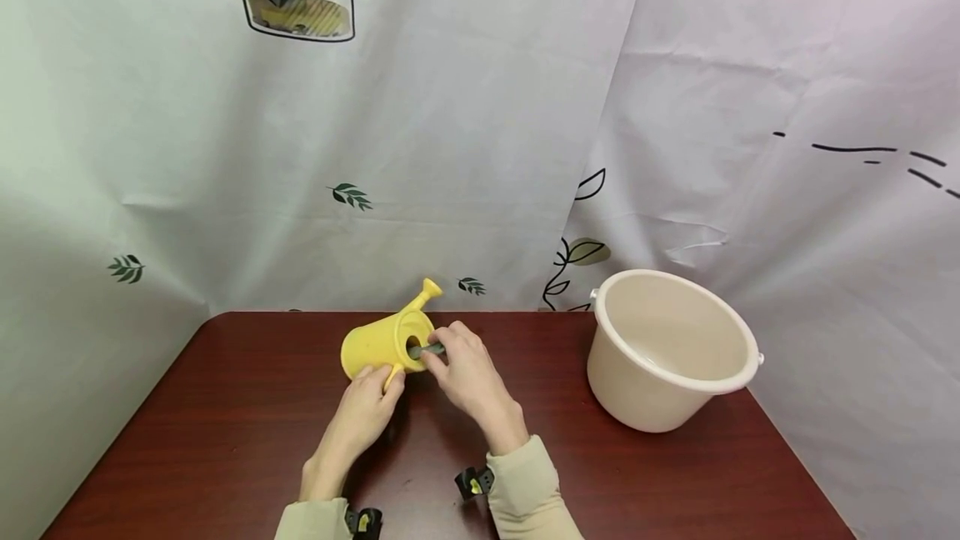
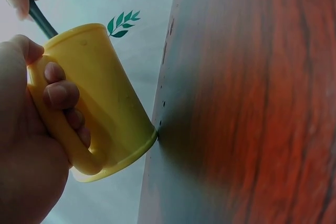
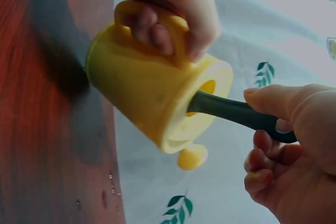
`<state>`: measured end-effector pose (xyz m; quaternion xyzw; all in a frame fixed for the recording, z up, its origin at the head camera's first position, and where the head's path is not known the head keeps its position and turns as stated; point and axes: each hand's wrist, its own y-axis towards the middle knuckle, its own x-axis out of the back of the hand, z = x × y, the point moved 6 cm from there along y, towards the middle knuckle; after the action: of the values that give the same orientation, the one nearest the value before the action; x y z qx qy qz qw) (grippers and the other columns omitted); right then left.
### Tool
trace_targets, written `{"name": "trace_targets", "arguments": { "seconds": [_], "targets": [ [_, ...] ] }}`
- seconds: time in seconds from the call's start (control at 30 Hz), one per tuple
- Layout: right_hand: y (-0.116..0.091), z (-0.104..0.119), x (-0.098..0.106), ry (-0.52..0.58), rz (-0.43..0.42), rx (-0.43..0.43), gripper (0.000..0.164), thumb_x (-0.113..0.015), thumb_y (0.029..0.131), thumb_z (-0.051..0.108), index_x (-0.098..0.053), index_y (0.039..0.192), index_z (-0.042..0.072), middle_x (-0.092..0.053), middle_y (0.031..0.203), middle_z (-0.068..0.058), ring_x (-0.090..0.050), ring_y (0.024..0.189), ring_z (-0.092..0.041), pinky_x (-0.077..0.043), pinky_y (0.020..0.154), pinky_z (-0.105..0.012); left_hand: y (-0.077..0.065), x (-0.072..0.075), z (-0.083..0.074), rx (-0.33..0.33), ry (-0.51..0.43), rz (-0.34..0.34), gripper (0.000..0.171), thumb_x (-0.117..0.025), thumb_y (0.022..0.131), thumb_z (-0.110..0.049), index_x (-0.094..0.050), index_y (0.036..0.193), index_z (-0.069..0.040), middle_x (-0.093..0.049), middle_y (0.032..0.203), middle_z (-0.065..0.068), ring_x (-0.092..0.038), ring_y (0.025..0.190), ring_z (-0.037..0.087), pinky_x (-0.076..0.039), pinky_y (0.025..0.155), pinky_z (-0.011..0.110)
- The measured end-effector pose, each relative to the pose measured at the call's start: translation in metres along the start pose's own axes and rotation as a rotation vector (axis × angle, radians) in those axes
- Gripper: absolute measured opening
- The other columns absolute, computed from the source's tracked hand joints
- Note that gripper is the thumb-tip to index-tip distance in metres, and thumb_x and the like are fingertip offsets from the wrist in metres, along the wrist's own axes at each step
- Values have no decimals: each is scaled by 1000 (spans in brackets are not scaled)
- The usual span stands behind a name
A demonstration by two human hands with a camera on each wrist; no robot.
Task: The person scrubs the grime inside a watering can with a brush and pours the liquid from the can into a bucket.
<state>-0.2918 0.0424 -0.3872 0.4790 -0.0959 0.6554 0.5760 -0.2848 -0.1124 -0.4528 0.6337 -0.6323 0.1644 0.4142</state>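
Observation:
A small yellow watering can (image 1: pixel 372 346) is tipped over on its side above the table, its top turned toward the right and its spout pointing to the back. My left hand (image 1: pixel 363 411) grips its loop handle, with the fingers passed through the loop in the left wrist view. With thumb and fingers my right hand (image 1: pixel 474 373) pinches the end of a dark green handle (image 3: pixel 236 113), which has a hole near its end. That handle goes into the round opening in the can's top; whatever is at its far end is hidden inside.
A cream bucket (image 1: pixel 648 390) stands at the right of the dark red wooden table (image 1: pixel 247 423). Small droplets (image 3: pixel 112 184) dot the table near its edge. A whitish curtain (image 1: pixel 465 123) with leaf prints hangs behind and along both sides.

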Motion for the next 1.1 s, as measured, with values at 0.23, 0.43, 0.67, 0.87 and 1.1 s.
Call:
{"name": "trace_targets", "arguments": {
  "seconds": [0.23, 0.43, 0.67, 0.87, 1.1],
  "targets": [
    [0, 5, 6, -36, -11, 16, 17, -70, 92, 18, -68, 103, 5, -56, 88, 0, -53, 77, -11, -46, 68, -23, -1, 1, 1, 3, -6, 0, 30, -52, 100, -20, -44, 71, -16, -42, 71, -1, -42, 77, 18, -36, 67, 35],
    [1, 0, 0, -23, -5, 5, 15, -69, 92, 17, -68, 101, 5, -56, 88, -1, -55, 77, -13, -47, 68, -23, -1, 2, -1, -4, 3, -9, 30, -52, 101, -21, -45, 72, -17, -44, 72, -1, -43, 76, 18, -37, 67, 35],
    [3, -7, -22, -18, 30, -6, 14, -67, 93, 20, -68, 101, 8, -55, 88, 1, -51, 73, -9, -45, 66, -22, -1, -1, 0, 12, -9, 19, 30, -51, 101, -22, -45, 72, -16, -44, 73, 0, -42, 78, 19, -37, 69, 36],
    [4, -9, -30, -1, 16, -6, 14, -65, 95, 20, -69, 101, 9, -54, 88, 2, -50, 72, -9, -44, 65, -22, -1, -2, 0, 20, -10, 25, 31, -51, 101, -22, -45, 72, -16, -42, 72, 0, -41, 77, 19, -36, 68, 35],
    [5, -13, -31, 18, 19, -13, 14, -65, 95, 22, -68, 101, 10, -54, 88, 3, -49, 72, -9, -44, 65, -22, 0, -1, -1, 4, 0, 15, 30, -52, 101, -21, -45, 72, -16, -42, 70, -1, -41, 75, 18, -36, 67, 35]
  ]
}}
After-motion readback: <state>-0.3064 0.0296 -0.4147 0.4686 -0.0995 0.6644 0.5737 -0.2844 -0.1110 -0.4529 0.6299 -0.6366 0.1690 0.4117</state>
